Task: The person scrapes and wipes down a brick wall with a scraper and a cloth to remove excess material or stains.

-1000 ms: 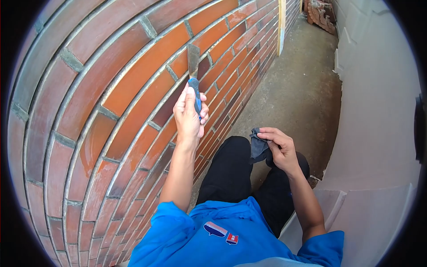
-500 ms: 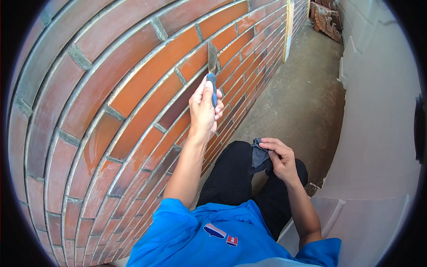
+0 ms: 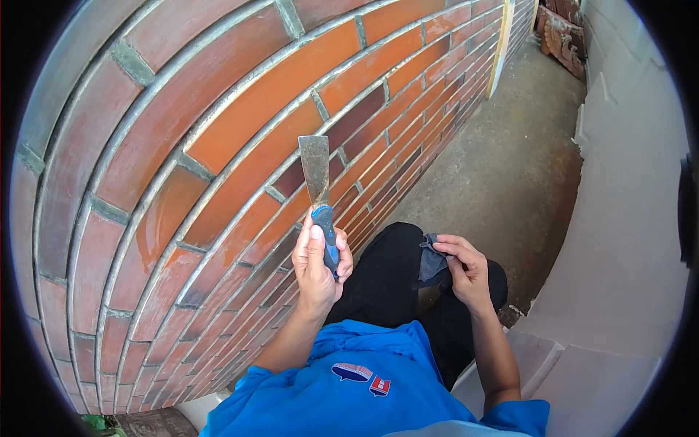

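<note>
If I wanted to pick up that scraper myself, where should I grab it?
Probably by the blue handle, as the left hand does now: fingers wrapped round it from below, thumb along its face. The scraper stands upright with its flat metal blade on top, thin-edged and soiled, so come at the thick lower end, away from the blade.

No readable text shows; the small red, white and blue badge [image 3: 362, 376] on the bright blue shirt [image 3: 378, 386], bottom centre, carries illegible marks.

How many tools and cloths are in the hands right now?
2: a scraper upright in the left hand beside the brick wall, and a dark cloth in the right hand.
</note>
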{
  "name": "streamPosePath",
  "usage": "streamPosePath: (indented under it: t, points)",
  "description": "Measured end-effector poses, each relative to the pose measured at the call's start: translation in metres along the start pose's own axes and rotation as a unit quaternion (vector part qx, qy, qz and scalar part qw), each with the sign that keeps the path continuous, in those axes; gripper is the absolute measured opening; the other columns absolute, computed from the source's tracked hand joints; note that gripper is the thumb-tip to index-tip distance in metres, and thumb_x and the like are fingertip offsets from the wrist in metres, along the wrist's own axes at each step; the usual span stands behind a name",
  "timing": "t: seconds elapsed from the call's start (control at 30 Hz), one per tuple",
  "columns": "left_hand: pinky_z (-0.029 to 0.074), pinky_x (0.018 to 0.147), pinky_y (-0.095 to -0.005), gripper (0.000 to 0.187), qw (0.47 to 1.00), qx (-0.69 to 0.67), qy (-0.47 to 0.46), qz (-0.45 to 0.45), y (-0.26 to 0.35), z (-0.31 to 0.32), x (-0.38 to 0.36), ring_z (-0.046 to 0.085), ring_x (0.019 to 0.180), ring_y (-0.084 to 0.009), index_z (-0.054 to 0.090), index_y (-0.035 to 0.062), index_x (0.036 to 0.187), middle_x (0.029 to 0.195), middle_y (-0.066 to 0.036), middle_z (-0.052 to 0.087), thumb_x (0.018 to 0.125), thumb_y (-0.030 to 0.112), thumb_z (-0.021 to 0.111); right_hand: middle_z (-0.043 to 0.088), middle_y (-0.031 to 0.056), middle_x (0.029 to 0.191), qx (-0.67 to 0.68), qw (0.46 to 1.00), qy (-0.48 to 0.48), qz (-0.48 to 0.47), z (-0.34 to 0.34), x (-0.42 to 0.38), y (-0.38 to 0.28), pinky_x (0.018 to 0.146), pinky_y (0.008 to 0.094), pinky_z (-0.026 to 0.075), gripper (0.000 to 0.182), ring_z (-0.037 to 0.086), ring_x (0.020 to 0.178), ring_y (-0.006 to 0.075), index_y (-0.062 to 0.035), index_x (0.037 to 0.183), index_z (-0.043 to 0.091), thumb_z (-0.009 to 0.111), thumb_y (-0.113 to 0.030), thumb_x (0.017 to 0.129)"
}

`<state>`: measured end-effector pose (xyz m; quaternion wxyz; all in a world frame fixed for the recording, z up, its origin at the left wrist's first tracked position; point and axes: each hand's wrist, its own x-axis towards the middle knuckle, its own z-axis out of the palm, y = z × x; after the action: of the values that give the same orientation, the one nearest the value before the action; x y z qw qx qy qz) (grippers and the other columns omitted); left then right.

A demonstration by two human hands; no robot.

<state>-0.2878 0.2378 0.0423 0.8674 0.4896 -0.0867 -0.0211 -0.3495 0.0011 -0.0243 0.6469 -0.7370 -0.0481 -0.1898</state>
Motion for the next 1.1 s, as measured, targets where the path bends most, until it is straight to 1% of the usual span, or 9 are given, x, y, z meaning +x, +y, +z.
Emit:
streamPosePath:
  t: [0.13,0.43,0.67,0.7,0.73,0.8,0.9,1.0,1.1]
  points:
    - [0.035,0.036,-0.0198,0.048,1.0,-0.011,0.019,-0.017,0.008,-0.007,0.0,0.043,0.044,-0.0077,0.029,0.0061,0.147,0.08,-0.009,0.053,0.106,0.03,0.036,0.067,0.0145,0.111,-0.002,1.0,-0.007,0.006,0.004,-0.002,-0.001,0.09,0.0282,0.048,0.028,0.065,0.104,0.0227,-0.0004,0.103,0.072,0.052,0.013,0.087]
    - [0.035,0.039,-0.0193,0.047,0.999,-0.034,-0.021,0.004,0.02,-0.006,0.028,0.042,0.046,-0.0082,0.03,0.0084,0.148,0.083,-0.01,0.053,0.106,0.028,0.036,0.067,0.0144,0.111,0.008,1.0,-0.019,0.009,0.012,-0.006,0.002,0.09,0.028,0.048,0.029,0.065,0.104,0.0227,-0.0008,0.104,0.071,0.051,0.012,0.087]
    - [0.036,0.04,-0.0204,0.047,0.999,-0.024,0.02,0.04,0.011,-0.035,-0.029,0.044,0.048,-0.0088,0.026,0.0075,0.149,0.084,-0.011,0.052,0.106,0.027,0.034,0.067,0.015,0.112,0.017,0.999,-0.025,0.012,0.021,-0.012,0.0,0.09,0.0282,0.047,0.029,0.064,0.104,0.0224,0.0,0.104,0.071,0.051,0.012,0.087]
    - [0.033,0.035,-0.021,0.04,0.997,0.015,0.041,0.056,0.009,-0.035,-0.036,0.039,0.042,-0.009,0.035,0.0052,0.132,0.083,-0.01,0.049,0.105,0.035,0.033,0.067,0.0151,0.112,0.016,0.999,-0.028,0.008,0.023,-0.012,0.001,0.09,0.0282,0.047,0.028,0.064,0.104,0.0222,0.0003,0.103,0.071,0.051,0.012,0.087]
    - [0.033,0.035,-0.0215,0.039,0.997,0.005,0.032,0.063,0.009,-0.039,-0.045,0.039,0.042,-0.0098,0.036,0.0049,0.129,0.083,-0.01,0.049,0.105,0.036,0.033,0.067,0.0152,0.112,0.017,0.999,-0.033,0.013,0.026,-0.014,0.001,0.091,0.0282,0.047,0.028,0.064,0.104,0.0223,0.0006,0.103,0.071,0.051,0.012,0.088]
    - [0.032,0.034,-0.0222,0.039,0.997,0.003,0.036,0.068,0.011,-0.041,-0.059,0.039,0.041,-0.0104,0.037,0.0082,0.128,0.08,-0.009,0.049,0.105,0.04,0.032,0.067,0.0154,0.112,0.013,0.999,-0.037,0.02,0.029,-0.016,0.0,0.091,0.0283,0.047,0.027,0.064,0.104,0.0223,0.0013,0.103,0.071,0.051,0.011,0.088]
    - [0.036,0.038,-0.0242,0.044,0.992,-0.104,0.016,0.067,0.014,-0.059,-0.065,0.043,0.046,-0.0123,0.029,0.0103,0.141,0.082,-0.011,0.05,0.106,0.036,0.029,0.066,0.0152,0.112,0.013,0.998,-0.049,0.027,0.033,-0.019,-0.001,0.092,0.0285,0.046,0.026,0.063,0.105,0.0223,0.0018,0.103,0.071,0.051,0.011,0.088]
    - [0.031,0.032,-0.023,0.038,0.993,-0.095,0.068,0.034,0.016,-0.056,-0.074,0.039,0.04,-0.0106,0.039,0.014,0.123,0.077,-0.006,0.049,0.104,0.046,0.028,0.066,0.0155,0.112,0.017,0.998,-0.051,0.022,0.036,-0.021,-0.001,0.092,0.0285,0.046,0.026,0.063,0.105,0.0226,0.0017,0.104,0.071,0.051,0.011,0.088]
    - [0.032,0.033,-0.0225,0.039,0.993,-0.091,0.065,0.042,0.023,-0.056,-0.066,0.039,0.042,-0.01,0.041,0.0114,0.117,0.077,-0.006,0.048,0.104,0.046,0.028,0.066,0.0157,0.112,0.017,0.998,-0.052,0.021,0.038,-0.022,-0.003,0.092,0.0284,0.046,0.026,0.063,0.105,0.0226,0.0016,0.104,0.071,0.052,0.011,0.088]
